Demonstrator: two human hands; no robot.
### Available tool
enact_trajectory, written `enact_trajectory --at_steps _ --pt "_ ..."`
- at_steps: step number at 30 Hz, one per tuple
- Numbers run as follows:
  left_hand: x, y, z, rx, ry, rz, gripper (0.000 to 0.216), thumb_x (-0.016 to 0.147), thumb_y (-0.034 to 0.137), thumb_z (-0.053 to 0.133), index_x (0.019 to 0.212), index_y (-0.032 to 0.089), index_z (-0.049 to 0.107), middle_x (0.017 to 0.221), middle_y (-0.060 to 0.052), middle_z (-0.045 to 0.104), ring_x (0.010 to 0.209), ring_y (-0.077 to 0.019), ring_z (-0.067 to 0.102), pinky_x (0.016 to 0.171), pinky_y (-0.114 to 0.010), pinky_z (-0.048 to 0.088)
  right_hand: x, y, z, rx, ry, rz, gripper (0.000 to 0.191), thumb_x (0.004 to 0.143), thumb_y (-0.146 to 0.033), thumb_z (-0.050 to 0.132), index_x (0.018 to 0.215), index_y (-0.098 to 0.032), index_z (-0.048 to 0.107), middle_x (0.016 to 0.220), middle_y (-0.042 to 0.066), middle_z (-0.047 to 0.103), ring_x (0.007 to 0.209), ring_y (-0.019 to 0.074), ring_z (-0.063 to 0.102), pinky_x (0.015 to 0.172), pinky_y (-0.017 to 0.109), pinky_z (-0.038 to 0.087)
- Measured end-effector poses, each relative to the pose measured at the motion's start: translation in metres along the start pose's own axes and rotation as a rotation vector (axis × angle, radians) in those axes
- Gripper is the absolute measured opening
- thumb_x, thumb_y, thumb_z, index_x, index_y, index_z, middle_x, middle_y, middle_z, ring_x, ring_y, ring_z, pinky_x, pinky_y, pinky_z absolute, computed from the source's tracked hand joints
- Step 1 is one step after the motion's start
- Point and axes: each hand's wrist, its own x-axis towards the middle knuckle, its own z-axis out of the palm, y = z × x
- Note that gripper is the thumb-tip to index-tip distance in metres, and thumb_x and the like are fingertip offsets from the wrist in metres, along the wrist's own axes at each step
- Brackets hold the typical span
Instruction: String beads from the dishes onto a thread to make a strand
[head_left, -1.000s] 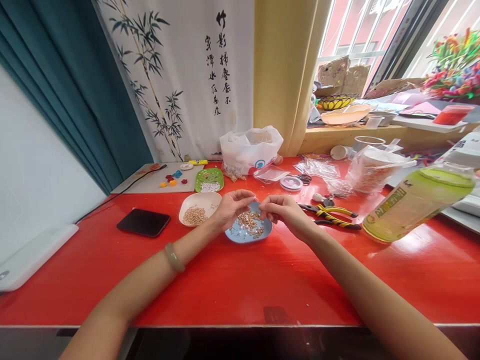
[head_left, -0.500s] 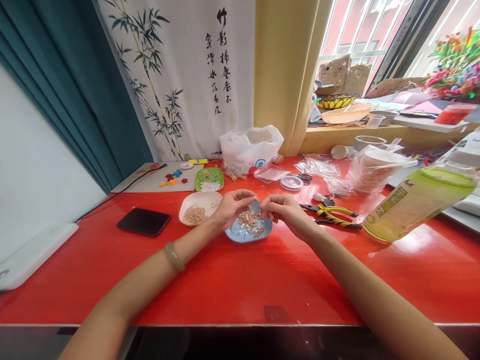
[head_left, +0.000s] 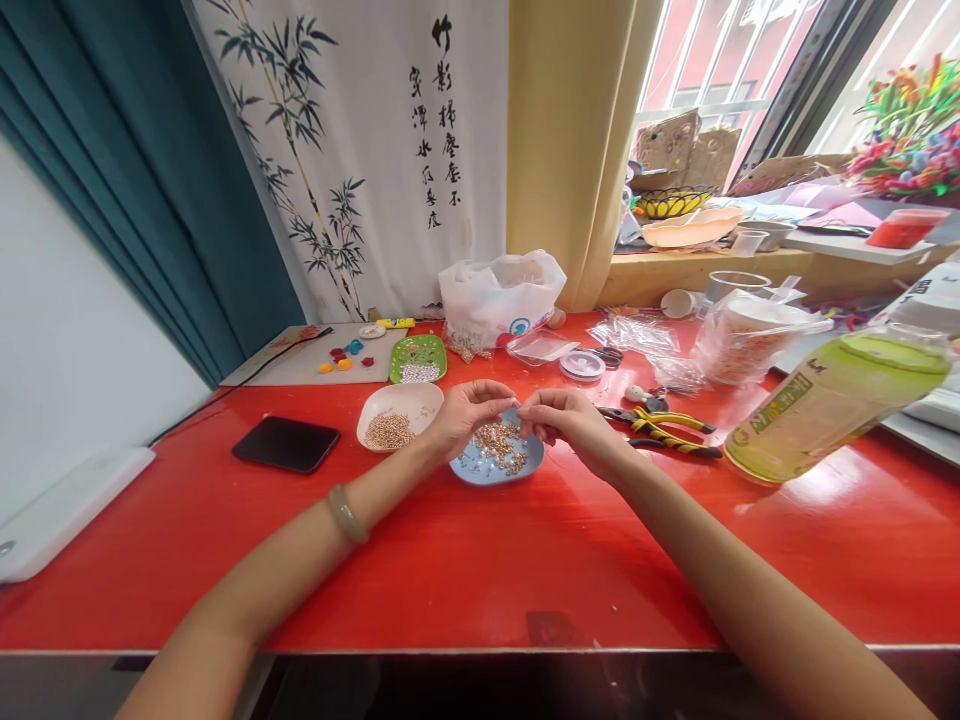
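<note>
Above a blue dish (head_left: 495,476) of gold and clear beads (head_left: 498,446), my two hands meet fingertip to fingertip. My left hand (head_left: 472,412) is closed in a pinch, with a tiny pale piece at its fingertips, too small to name. My right hand (head_left: 561,420) pinches right beside it; whatever its fingers hold is hidden. Left of the blue dish, partly behind my left wrist, stands a white dish (head_left: 367,405) with small gold beads (head_left: 389,431). A green tray (head_left: 418,347) behind it holds pale beads (head_left: 419,373).
Yellow-and-black pliers (head_left: 664,428) lie right of my hands, near a tilted green-labelled bottle (head_left: 832,400). A black phone (head_left: 286,444) lies at the left. Further back are a white plastic bag (head_left: 501,295), a round lid (head_left: 582,366), scissors (head_left: 609,356) and clear bags (head_left: 637,333).
My fingertips have come slightly closer together over the blue dish. The dishes and tools stay where they were; the whole view has shifted very slightly.
</note>
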Motion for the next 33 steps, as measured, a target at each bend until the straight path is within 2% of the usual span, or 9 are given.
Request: enact_trajectory --at_steps 8,13,18,22,26,33 --pt "0.001 0.002 -0.002 0.087 0.007 0.051 0.027 0.059 0.022 0.068 0.083 0.014 0.057 0.079 -0.003 0.061 0.072 -0.0095 0.055 0.062 -0.021 0.04 0.0 0.0 -0.001 -0.09 0.018 -0.084 0.017 0.07 -0.031 0.058 0.07 -0.014 0.059 0.064 0.002 0.061 0.052 0.0068 0.048 0.051 0.021 0.037" --pt "0.005 0.0 -0.009 0.332 0.025 0.107 0.024 0.062 0.027 0.065 0.081 0.014 0.058 0.079 -0.003 0.06 0.072 -0.0107 0.055 0.064 -0.024 0.041 0.003 0.002 -0.002 -0.112 0.092 -0.124 0.018 0.068 -0.032 0.06 0.071 -0.015 0.057 0.067 0.003 0.062 0.057 0.0087 0.053 0.056 0.023 0.041" --pt "0.003 -0.003 -0.012 0.869 -0.073 0.151 0.013 0.066 0.026 0.059 0.073 0.016 0.063 0.077 -0.003 0.062 0.074 -0.0137 0.053 0.07 -0.028 0.04 0.003 -0.001 -0.004 -0.166 0.179 -0.194 0.021 0.068 -0.035 0.06 0.068 -0.015 0.057 0.063 0.003 0.061 0.055 0.0094 0.053 0.052 0.023 0.04" --pt "-0.004 -0.003 -0.006 1.153 -0.208 0.23 0.012 0.07 0.022 0.056 0.076 0.021 0.065 0.081 -0.002 0.064 0.082 -0.0168 0.05 0.074 -0.03 0.037 0.002 -0.003 -0.005 -0.18 0.219 -0.215 0.024 0.068 -0.038 0.059 0.068 -0.015 0.056 0.068 0.005 0.064 0.054 0.0096 0.052 0.051 0.024 0.041" --pt "-0.007 -0.006 -0.003 1.322 -0.34 0.305 0.015 0.073 0.02 0.052 0.081 0.022 0.065 0.085 -0.003 0.064 0.084 -0.0185 0.047 0.076 -0.031 0.036 0.002 -0.004 -0.007 -0.165 0.22 -0.196 0.025 0.067 -0.039 0.06 0.067 -0.014 0.056 0.067 0.005 0.064 0.052 0.009 0.051 0.05 0.024 0.04" --pt "-0.008 -0.009 -0.002 1.397 -0.342 0.313 0.02 0.076 0.023 0.05 0.09 0.024 0.063 0.089 -0.004 0.062 0.086 -0.0188 0.044 0.077 -0.031 0.035 0.004 -0.002 -0.008 -0.11 0.22 -0.18 0.023 0.067 -0.037 0.06 0.065 -0.014 0.055 0.063 0.003 0.062 0.049 0.0077 0.05 0.047 0.022 0.038"
